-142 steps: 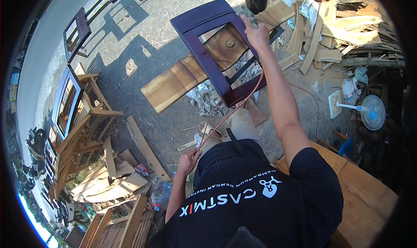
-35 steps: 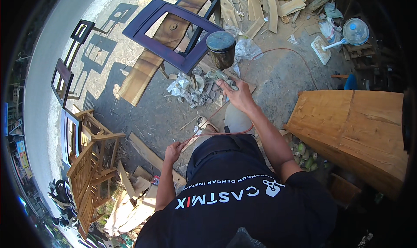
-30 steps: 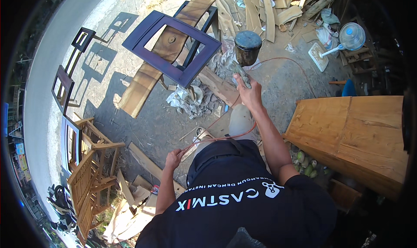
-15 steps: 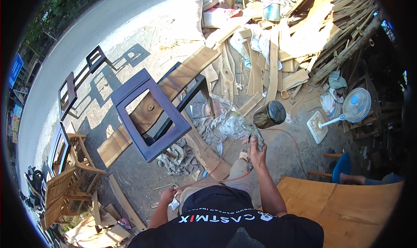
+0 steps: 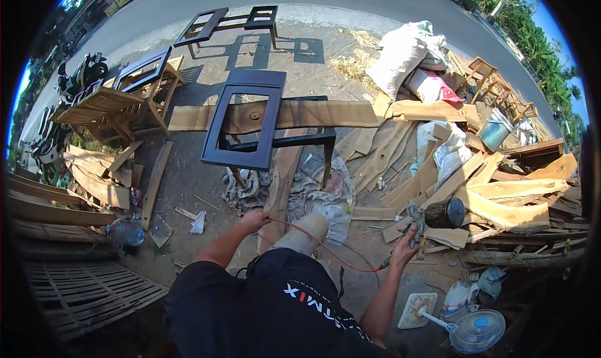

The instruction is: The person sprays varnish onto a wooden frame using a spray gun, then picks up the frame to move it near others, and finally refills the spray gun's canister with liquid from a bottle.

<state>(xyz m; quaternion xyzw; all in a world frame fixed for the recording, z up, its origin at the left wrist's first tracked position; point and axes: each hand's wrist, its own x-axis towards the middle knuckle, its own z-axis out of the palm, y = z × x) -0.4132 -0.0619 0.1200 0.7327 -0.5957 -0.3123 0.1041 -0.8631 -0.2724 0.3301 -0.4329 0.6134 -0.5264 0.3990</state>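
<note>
My right hand (image 5: 404,250), out to the right, is closed around a spray gun (image 5: 416,219) with a dark round cup (image 5: 446,213) at its far end. A thin reddish hose (image 5: 316,240) runs from the gun across to my left hand (image 5: 255,220), whose fingers are closed on it. Ahead of my left hand lies a dark purple-brown wooden frame (image 5: 275,120) with a rectangular opening. It rests over a long wooden plank (image 5: 338,113), which lies across a dark stand with legs (image 5: 328,154). Neither hand touches the frame.
Crumpled plastic sheeting (image 5: 338,201) and a long board (image 5: 282,189) lie on the ground beneath the stand. Scrap wood (image 5: 507,204) is heaped at right, near a white fan (image 5: 477,330). Slatted wooden chairs (image 5: 113,110) stand at left; more dark frames (image 5: 201,27) stand near the road.
My view has swung to the right, so the frame and road appear turned. My right hand has carried the spray gun rightward, away from the frame; the hose stays in my left hand.
</note>
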